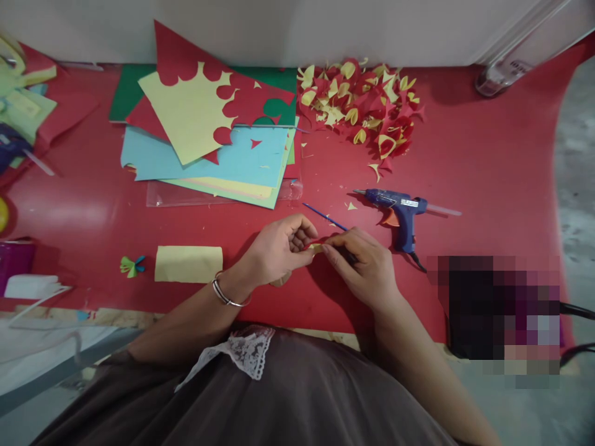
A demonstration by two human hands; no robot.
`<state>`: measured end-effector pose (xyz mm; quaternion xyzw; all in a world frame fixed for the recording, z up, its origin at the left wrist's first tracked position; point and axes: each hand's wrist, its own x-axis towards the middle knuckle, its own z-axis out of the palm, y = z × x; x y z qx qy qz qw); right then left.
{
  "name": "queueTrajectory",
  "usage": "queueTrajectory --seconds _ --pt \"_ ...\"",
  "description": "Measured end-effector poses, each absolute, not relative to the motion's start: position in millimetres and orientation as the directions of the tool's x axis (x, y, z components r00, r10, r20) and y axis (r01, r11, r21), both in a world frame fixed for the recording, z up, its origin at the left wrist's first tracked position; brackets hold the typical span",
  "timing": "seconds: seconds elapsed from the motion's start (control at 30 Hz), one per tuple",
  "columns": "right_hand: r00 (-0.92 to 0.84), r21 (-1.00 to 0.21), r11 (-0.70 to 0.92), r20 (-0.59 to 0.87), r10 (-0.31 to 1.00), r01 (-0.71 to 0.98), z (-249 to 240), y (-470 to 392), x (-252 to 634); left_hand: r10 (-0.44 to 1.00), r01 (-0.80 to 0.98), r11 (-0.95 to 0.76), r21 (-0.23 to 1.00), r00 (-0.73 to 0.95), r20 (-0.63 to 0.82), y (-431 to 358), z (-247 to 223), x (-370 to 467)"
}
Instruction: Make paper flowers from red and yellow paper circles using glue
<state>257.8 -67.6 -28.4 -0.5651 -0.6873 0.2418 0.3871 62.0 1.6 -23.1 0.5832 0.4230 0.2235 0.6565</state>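
Observation:
My left hand and my right hand meet over the red table. Between their fingertips they pinch a small yellow and red paper piece, partly hidden by the fingers. A thin blue stick lies just beyond my hands, its near end behind my right hand. Right of it rests a blue glue gun with an orange trigger, nozzle pointing left. A yellow paper rectangle lies left of my left wrist, beside a small green and blue paper piece.
Cut coloured sheets are stacked at the back left. A heap of red and yellow paper pieces sits at the back centre. A clear container stands back right. Another glue gun and a white charger are far left.

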Motion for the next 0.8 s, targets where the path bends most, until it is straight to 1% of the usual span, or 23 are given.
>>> queueTrajectory --seconds 0.27,0.4,0.6,0.8 --pt "-0.087 -0.743 0.287 0.296 0.951 0.604 -27.9 -67.3 257.4 0.776 0.225 0.213 0.951 0.552 -0.305 1.7 -22.8 61.0" --pt "-0.082 -0.747 0.295 0.308 0.948 0.596 -28.4 -67.3 256.9 0.796 0.18 0.224 0.958 0.534 -0.287 3.2 -24.4 61.6" --pt "-0.028 -0.733 0.278 0.333 0.942 0.621 -27.5 -67.5 256.5 0.824 0.082 0.277 0.957 0.492 -0.281 4.4 -23.6 59.9" --pt "0.013 -0.735 0.27 0.355 0.935 0.622 -28.0 -68.5 255.6 0.781 0.118 0.325 0.938 0.526 -0.337 1.7 -23.6 55.8"
